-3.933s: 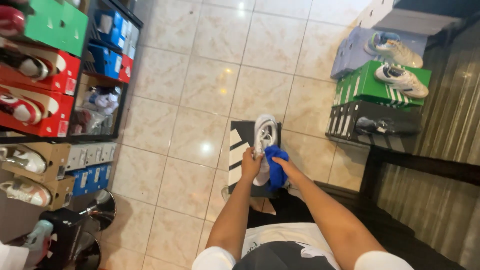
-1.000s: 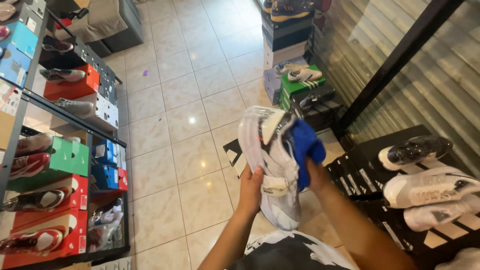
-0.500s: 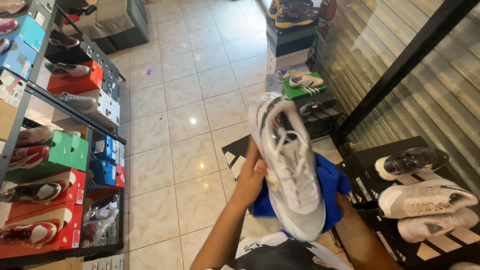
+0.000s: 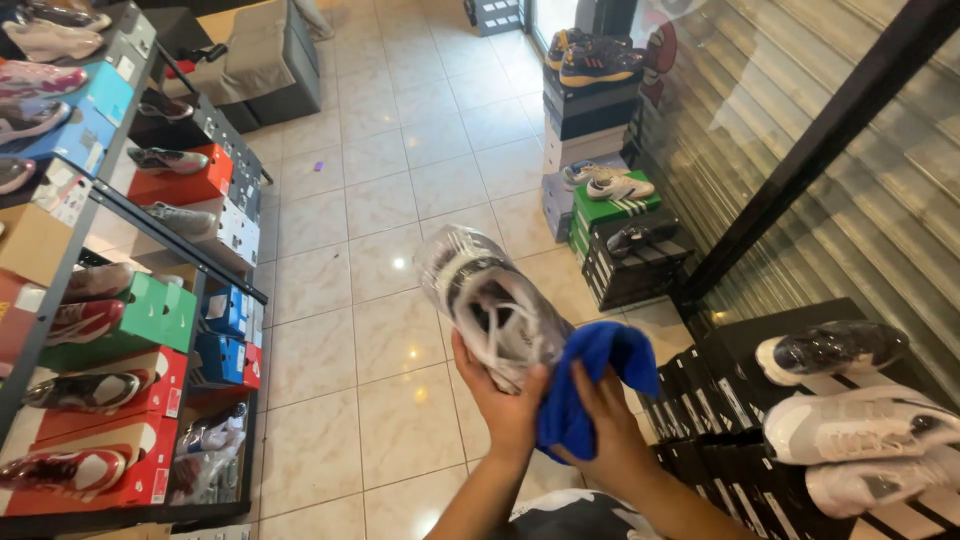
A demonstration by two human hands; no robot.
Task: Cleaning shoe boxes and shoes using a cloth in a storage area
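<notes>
Sneaker in white and grey mesh with laces [image 4: 490, 300] sits clamped in my left hand [image 4: 505, 400], raised above the beige tiled floor [image 4: 400, 190]. My right hand [image 4: 605, 435] grips a bunched blue cloth [image 4: 590, 385] pressed against the shoe's heel. Black shoeboxes [image 4: 720, 390] lie just right.

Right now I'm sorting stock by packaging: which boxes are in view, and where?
Green shoebox: striped, on the far stack.
Black boxes: white-striped, right of the green one.
Orange box: upper left shelf.
Green box: left shelf, middle.
Red boxes: lowest left shelves, white label stickers.
</notes>
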